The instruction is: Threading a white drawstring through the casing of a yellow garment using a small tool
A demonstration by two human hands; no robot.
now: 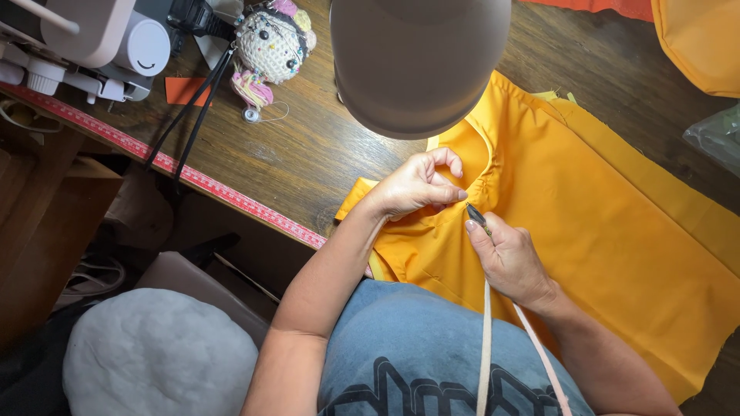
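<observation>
- Left hand [416, 186] — fingers curled, thumb and forefinger pinching a gathered fold of the orange fabric [586, 223] near its curved edge
- Right hand [509, 258] — closed around a small dark-handled tool [478, 219], whose tip points at the pinched fold, just beside the left fingertips
- Orange fabric — spread flat across the wooden counter [308, 146], its near edge hanging over the counter's front onto the person's lap; the puckered seam lies between the two hands
- Pale tape strap [485, 347] — hangs over the person's blue shirt, running down from below the right hand
- Round lamp shade [420, 62] — hangs above the counter, hiding part of the fabric's far edge
- Crocheted doll pincushion [270, 42] — studded with pins, well apart from the hands at the counter's far side
- Red measuring tape [200, 179] — fixed along the counter's front edge
- White sewing machine [92, 42] — at the far left corner of the counter
- Grey cushion [154, 354] — below the counter, beside the left arm
</observation>
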